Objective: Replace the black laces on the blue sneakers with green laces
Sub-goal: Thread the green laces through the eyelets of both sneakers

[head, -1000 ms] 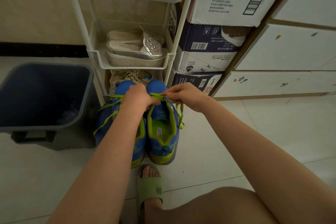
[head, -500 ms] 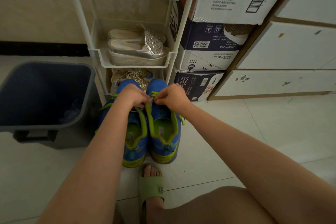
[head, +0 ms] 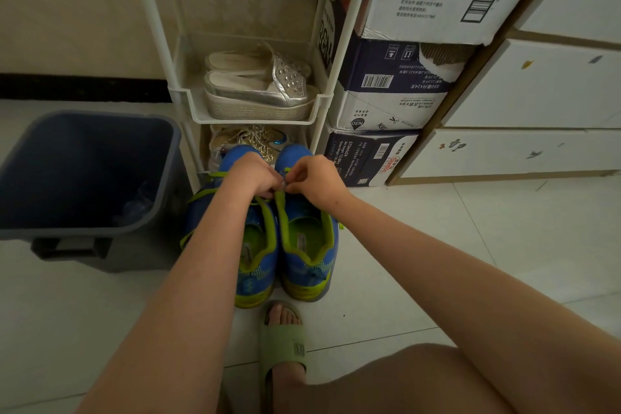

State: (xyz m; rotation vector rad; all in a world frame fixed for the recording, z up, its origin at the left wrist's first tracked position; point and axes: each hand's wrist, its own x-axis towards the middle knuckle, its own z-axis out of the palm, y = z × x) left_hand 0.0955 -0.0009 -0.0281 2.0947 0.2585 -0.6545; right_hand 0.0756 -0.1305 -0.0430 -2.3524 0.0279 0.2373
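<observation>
The green lace (head: pixel 285 174) runs between both hands over the front eyelets of the blue sneaker (head: pixel 307 259) that lies under the right hand (head: pixel 316 178). Which eyelet is being worked cannot be told. The right hand pinches the lace with curled fingertips. The left hand (head: pixel 252 175), knuckle to knuckle with it, is curled on the same lace.

No black lace is visible, so the step appears to be threading or tightening.
- Hold the lace tip close to its end and feed it straight through the eyelet.
- Pull both ends to equal length before crossing.
- Keep the lace flat and untwisted.

The second sneaker (head: pixel 257 265), under the left forearm, touches the first and carries green lace too. Beyond the hands stands a white shoe rack (head: pixel 255 119). Outboard of the left hand is a dark bin (head: pixel 100 116).
</observation>
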